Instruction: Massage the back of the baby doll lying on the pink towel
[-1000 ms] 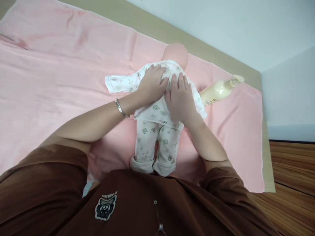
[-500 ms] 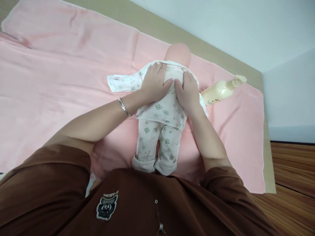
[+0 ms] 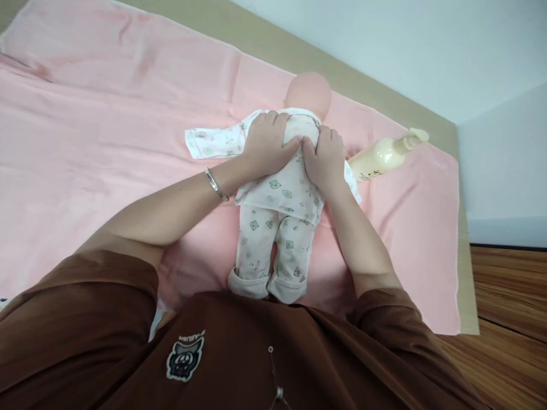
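A baby doll (image 3: pixel 277 228) in a white printed shirt and trousers lies on a pink blanket (image 3: pixel 106 142), its bald head (image 3: pixel 308 94) pointing away from me. My left hand (image 3: pixel 267 142), with a silver bracelet (image 3: pixel 215 184) on the wrist, wraps the doll's upper body from the left. Gripping the right side is my right hand (image 3: pixel 327 159). Both thumbs meet in the middle of the doll's torso. An empty sleeve (image 3: pixel 209 142) of the shirt spreads out to the left.
A cream pump bottle (image 3: pixel 380 159) lies on its side on the blanket just right of the doll. The blanket covers a beige surface (image 3: pixel 273 48) set against a pale wall. Wooden floor (image 3: pixel 508 296) shows at the right, past the blanket's edge.
My right hand slid from the doll's middle out to its right side, and the fingers curled round the torso. The left hand stayed on the left shoulder. The thumbs drew together.
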Available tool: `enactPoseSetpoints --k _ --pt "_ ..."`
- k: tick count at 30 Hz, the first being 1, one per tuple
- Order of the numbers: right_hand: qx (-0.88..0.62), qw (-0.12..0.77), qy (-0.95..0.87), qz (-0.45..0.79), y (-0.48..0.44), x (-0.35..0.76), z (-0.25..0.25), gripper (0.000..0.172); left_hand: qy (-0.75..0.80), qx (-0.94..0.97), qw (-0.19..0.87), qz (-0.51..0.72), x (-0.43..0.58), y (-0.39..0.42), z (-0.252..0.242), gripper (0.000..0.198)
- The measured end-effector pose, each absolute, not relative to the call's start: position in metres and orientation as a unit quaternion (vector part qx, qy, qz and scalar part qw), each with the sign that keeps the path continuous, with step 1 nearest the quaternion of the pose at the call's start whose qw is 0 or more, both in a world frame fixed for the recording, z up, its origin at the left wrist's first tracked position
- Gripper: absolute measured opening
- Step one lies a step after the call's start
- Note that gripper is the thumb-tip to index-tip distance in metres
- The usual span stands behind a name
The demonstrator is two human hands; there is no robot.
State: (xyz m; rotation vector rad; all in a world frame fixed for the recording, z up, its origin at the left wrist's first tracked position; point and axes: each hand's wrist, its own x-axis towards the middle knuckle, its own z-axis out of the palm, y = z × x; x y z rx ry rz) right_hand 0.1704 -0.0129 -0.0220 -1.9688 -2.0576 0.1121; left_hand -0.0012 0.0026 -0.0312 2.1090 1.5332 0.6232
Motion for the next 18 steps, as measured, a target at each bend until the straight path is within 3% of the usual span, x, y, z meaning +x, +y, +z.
enactPoseSetpoints --k 10,18 --pt "-0.682 0.158 -0.713 0.031 -0.01 0.173 -0.029 0.052 0.589 0.765 0.22 0.142 0.003 0.0 -0.02 0.092" --pt "-0.684 0.153 -0.713 0.029 -0.011 0.173 -0.027 0.05 0.588 0.751 0.236 0.188 0.004 0.002 -0.026 0.089"
